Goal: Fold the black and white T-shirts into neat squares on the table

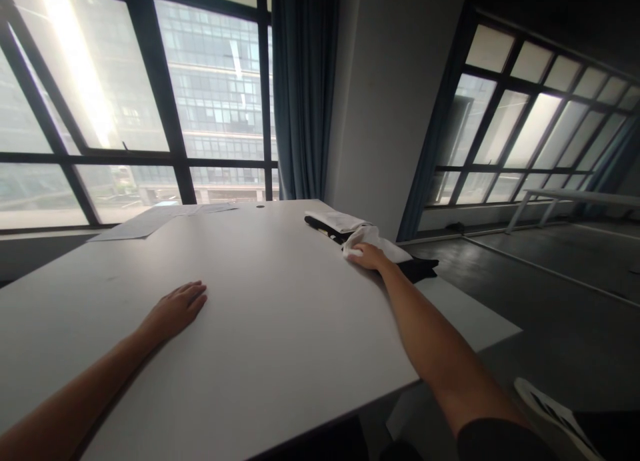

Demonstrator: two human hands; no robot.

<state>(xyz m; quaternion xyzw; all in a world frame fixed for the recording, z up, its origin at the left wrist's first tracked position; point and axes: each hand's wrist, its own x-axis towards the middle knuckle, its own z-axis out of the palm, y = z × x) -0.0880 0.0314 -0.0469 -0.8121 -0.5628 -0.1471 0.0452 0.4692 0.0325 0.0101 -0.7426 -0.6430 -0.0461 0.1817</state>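
My left hand lies flat on the white table, fingers stretched out, holding nothing. At the table's right side my right hand is closed on a white cloth, which bunches up around the fingers. The cloth lies over a pile of folded white fabric and black fabric. Part of the pile is hidden behind my right hand and forearm.
Sheets of paper lie at the table's far left, by the windows. A small dark round spot sits near the far edge. A blue curtain and a pillar stand behind. Another person's shoe shows at lower right.
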